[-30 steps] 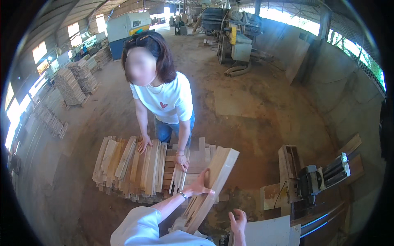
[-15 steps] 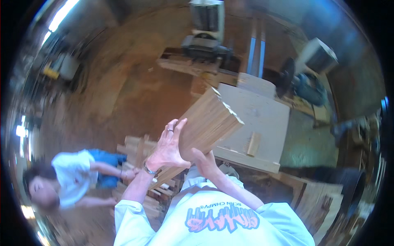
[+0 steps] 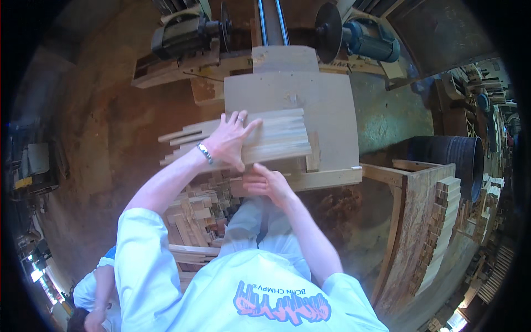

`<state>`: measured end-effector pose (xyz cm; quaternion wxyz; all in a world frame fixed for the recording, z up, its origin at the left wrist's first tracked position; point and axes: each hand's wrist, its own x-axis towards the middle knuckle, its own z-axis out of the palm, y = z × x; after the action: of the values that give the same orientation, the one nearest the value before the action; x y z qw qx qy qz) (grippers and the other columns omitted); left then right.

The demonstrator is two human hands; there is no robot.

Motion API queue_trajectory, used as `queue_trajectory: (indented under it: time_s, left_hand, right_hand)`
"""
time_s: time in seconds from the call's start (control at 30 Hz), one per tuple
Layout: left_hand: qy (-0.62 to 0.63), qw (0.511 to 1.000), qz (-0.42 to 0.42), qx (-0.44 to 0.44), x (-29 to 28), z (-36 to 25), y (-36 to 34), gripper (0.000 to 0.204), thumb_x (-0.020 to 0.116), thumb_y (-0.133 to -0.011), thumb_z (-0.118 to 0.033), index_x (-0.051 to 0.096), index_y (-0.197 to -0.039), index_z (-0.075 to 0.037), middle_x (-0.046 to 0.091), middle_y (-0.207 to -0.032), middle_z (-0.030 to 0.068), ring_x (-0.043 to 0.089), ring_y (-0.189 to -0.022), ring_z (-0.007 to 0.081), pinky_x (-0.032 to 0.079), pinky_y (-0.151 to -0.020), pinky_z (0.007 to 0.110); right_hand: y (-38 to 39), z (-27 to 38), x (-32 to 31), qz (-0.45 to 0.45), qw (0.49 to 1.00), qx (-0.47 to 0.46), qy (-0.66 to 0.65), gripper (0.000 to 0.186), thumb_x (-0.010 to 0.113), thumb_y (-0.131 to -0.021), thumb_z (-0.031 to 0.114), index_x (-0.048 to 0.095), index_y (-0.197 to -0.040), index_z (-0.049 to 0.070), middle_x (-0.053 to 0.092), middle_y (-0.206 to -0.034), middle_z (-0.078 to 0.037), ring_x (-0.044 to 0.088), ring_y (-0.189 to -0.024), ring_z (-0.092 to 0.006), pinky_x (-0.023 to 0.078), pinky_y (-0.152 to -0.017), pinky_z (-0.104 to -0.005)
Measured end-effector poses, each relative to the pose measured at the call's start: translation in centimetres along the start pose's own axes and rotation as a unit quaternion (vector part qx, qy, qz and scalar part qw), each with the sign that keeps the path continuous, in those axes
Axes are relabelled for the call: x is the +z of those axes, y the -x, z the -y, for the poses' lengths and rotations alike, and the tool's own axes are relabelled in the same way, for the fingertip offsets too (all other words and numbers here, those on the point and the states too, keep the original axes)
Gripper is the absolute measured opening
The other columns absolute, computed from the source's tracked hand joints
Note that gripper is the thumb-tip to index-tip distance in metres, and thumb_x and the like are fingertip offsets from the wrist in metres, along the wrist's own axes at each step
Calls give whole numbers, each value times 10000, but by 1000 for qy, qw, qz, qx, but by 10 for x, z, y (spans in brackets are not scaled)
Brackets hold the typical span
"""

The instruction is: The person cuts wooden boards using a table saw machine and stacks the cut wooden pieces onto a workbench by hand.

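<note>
A layer of long, narrow wooden slats (image 3: 279, 138) lies across a pale flat board (image 3: 332, 110), their left ends uneven and jutting past its left edge. My left hand (image 3: 228, 139) spans the slats from above, fingers spread toward the far side and thumb at the near side. At the near edge, my right hand (image 3: 269, 183) points leftward with fingers loosely extended, close to my left thumb and holding nothing visible. A short wooden block (image 3: 313, 151) sits by the slats' right ends. Along the board's front runs a wooden strip (image 3: 326, 179).
Two circular saw blades, left (image 3: 225, 26) and right (image 3: 328, 33), flank metal rails (image 3: 272, 22) beyond the board. Wood pieces (image 3: 193, 213) are piled at lower left, near another person (image 3: 97, 293). A wooden stand (image 3: 412, 216) and dark drum (image 3: 470, 163) are on the right.
The slats, earlier held tilted up as a bundle between both hands, now lie on the board. My left hand has moved on top of them. The view has swung right.
</note>
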<state>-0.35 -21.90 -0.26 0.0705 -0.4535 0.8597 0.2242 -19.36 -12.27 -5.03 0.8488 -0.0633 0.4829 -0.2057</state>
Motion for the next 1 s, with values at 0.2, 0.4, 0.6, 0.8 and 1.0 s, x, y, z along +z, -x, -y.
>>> queue_trajectory:
  time_s: [0.2,0.4,0.6,0.8,1.0]
  left_hand:
    - [-47,999,-23,-13,20,7,-3,1304,901,-376,-346,259,-1496,-159,324,-1411,293,340,-1323,443,312,-1077,641]
    - [-89,995,1,-44,46,-8,1,1325,904,-393,-369,243,-1517,-131,327,-1435,276,297,-1363,461,285,-1089,649]
    - [9,997,-8,-82,33,-17,8,1186,894,-413,-313,334,-1425,-50,363,-1434,237,336,-1346,415,294,-1098,591]
    - [88,991,-65,-73,39,-20,11,1104,892,-421,-212,372,-1383,-56,455,-1350,198,410,-1290,359,310,-1091,455]
    - [90,986,-120,-76,41,-35,22,1066,871,-477,-170,375,-1416,-83,472,-1350,147,414,-1293,345,310,-1107,472]
  right_hand:
    - [54,-9,3,-1,889,-204,411,458,736,-865,317,646,-1148,-32,732,-965,-138,711,-860,-249,560,-788,-343]
    - [0,40,16,-115,571,-532,615,685,679,-864,360,412,-1390,12,332,-1509,-224,295,-1411,-383,279,-1148,-489]
    - [-43,43,-14,-90,485,-467,734,928,498,-901,603,207,-1516,-27,158,-1590,-230,71,-1496,-382,35,-1211,-520]
    - [-31,26,-12,-108,466,-398,783,921,510,-905,574,195,-1521,-34,93,-1609,-223,17,-1507,-359,11,-1206,-534]
    - [-30,32,-13,-102,486,-426,756,952,564,-851,603,251,-1507,-12,187,-1566,-216,105,-1481,-373,33,-1199,-559]
